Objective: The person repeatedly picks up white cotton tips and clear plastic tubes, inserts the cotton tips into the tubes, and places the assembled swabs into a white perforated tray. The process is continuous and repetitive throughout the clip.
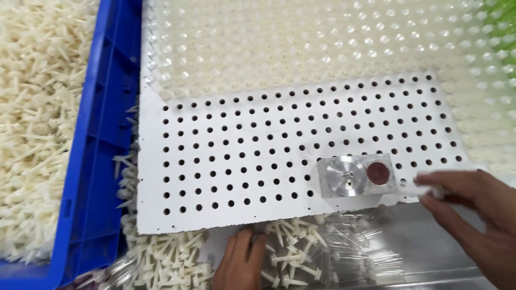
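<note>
Left hand (239,260): bottom centre of the frame, fingers curled down with their tips touching the near edge of the perforated plate; nothing visibly clasped.
Right hand (473,212): lower right, fingers stretched toward the left, loosely spread; the fingertips (430,188) meet a blurred clear piece (427,182) at the plate's right corner, and whether they pinch it cannot be told.
Perforated plate (269,161): white, flat, rectangular, filling the middle of the frame; its long axis runs left to right, slightly rising toward the right, and regular rows of round holes follow that line.
Metal block (355,176): lies on the plate near its lower right edge, just left of the right hand; long axis parallel to the plate's rows; it carries a silver disc on the left and a dark red disc on the right.
Loose pins (177,258): cream plastic, scattered below the plate's near edge beside the left hand, pointing every way.
Blue crate (97,161): left side, heaped with the same cream pins.
Clear tray (322,48): top of the frame, behind the plate, rows of cream pins standing in it.
</note>
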